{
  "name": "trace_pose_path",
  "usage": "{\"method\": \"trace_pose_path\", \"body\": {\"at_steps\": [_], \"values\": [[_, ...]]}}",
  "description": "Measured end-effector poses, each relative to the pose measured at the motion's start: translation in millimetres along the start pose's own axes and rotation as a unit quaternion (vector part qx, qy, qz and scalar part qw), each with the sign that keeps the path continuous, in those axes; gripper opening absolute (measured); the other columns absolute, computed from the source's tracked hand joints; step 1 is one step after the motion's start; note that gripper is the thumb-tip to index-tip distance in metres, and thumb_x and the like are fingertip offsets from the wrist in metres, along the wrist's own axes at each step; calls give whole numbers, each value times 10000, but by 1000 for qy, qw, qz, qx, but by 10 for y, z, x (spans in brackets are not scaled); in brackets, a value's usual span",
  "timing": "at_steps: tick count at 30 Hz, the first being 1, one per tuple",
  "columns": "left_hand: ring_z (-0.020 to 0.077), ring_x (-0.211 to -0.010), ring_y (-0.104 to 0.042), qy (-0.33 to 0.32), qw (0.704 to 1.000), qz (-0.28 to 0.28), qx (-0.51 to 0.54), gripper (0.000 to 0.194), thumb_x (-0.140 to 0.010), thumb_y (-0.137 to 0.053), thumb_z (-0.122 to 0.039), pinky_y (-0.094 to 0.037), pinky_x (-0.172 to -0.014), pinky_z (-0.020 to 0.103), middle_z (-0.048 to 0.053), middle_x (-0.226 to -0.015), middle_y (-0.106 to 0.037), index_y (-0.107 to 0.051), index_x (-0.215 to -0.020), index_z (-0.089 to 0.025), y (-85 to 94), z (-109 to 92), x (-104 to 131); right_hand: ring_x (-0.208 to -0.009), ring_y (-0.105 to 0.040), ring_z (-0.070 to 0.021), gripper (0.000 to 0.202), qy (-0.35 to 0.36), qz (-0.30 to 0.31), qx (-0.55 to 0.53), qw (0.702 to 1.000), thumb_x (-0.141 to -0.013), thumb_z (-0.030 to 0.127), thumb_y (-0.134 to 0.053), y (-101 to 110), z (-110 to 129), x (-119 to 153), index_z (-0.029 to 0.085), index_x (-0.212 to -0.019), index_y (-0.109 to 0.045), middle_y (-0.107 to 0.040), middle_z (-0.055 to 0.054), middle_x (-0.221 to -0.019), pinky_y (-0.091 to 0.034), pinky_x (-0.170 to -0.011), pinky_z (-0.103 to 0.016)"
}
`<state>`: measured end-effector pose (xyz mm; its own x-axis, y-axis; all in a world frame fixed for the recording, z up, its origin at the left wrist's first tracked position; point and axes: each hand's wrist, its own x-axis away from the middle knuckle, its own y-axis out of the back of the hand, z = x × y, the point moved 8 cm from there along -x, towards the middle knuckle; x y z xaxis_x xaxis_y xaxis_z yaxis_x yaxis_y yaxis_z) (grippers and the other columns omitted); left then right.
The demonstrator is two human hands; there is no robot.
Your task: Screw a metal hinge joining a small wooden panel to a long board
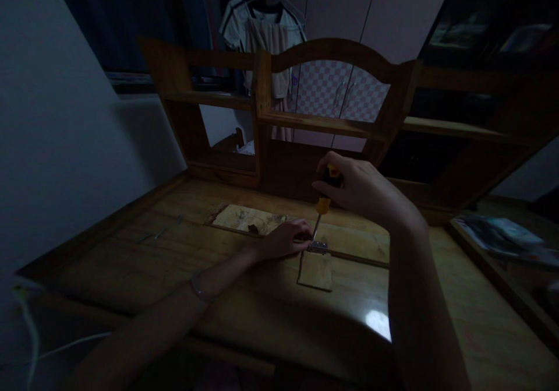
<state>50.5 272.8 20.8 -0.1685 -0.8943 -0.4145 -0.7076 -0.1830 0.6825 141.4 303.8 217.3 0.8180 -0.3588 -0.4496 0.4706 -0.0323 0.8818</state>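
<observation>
My right hand (345, 181) is wrapped round the yellow and black handle of a screwdriver (322, 205), which leans slightly. Its metal shaft points down to a small metal hinge (318, 245) on the wooden pieces. My left hand (290, 238) is beside the hinge, its fingertips pressed together at the hinge's left end; what they pinch, if anything, is too small to name. Below the hinge lies a small square wooden piece (315, 271). A longer wooden board (358, 242) extends right from behind the hinge. The screwdriver's tip meets the hinge near my left fingertips.
Several screws (159, 233) lie at the left of the wooden desktop (183, 268). A rough-surfaced wood strip (244, 218) is behind my left hand. A wooden shelf unit (323, 124) stands along the back. Plastic-wrapped items (502, 233) sit at the right.
</observation>
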Motion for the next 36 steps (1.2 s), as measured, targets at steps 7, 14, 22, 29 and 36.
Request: {"method": "trace_pose_path", "body": {"at_steps": [7, 14, 22, 29, 36], "values": [[162, -886, -605, 4, 1000, 1, 1, 93, -861, -649, -218, -452, -794, 255, 43, -969, -632, -642, -941, -171, -7, 22, 4, -772, -583, -175, 233, 5, 32, -32, 999, -872, 312, -552, 44, 113, 37, 214, -1081, -582, -665, -33, -901, -354, -652, -265], [152, -863, -612, 4, 1000, 7, 20, 108, -851, -646, -195, -461, -772, 249, 43, -981, -642, -631, -955, -171, -18, 24, 2, -693, -580, -208, 322, -64, 9, 60, 996, -927, 495, -481, 14, 1, 22, 195, -1003, -572, -649, -70, -781, -354, -622, -300], [141, -826, -601, 3, 1000, -5, 27, 129, -837, -657, -193, -460, -732, 239, 37, -954, -627, -627, -960, -170, -22, 59, 3, -824, -608, -202, 227, -17, 14, 7, 1000, -915, 364, -494, -10, 17, -12, 211, -1040, -605, -671, -56, -903, -406, -723, -291], [141, -820, -602, 6, 1000, -8, 14, 112, -833, -642, -182, -469, -737, 249, 36, -950, -629, -635, -945, -176, -22, 34, 10, -822, -614, -236, 332, -48, 27, 26, 998, -911, 438, -496, -18, -13, 20, 182, -1111, -564, -679, -92, -915, -414, -731, -323], [164, -895, -618, -3, 1000, -7, 24, 236, -800, -752, -279, -482, -793, 265, 46, -1013, -635, -638, -980, -177, -8, 14, 20, -803, -612, -209, 285, -32, 34, -5, 999, -902, 379, -501, 9, -13, 28, 196, -1093, -609, -679, -72, -904, -418, -731, -302]]}}
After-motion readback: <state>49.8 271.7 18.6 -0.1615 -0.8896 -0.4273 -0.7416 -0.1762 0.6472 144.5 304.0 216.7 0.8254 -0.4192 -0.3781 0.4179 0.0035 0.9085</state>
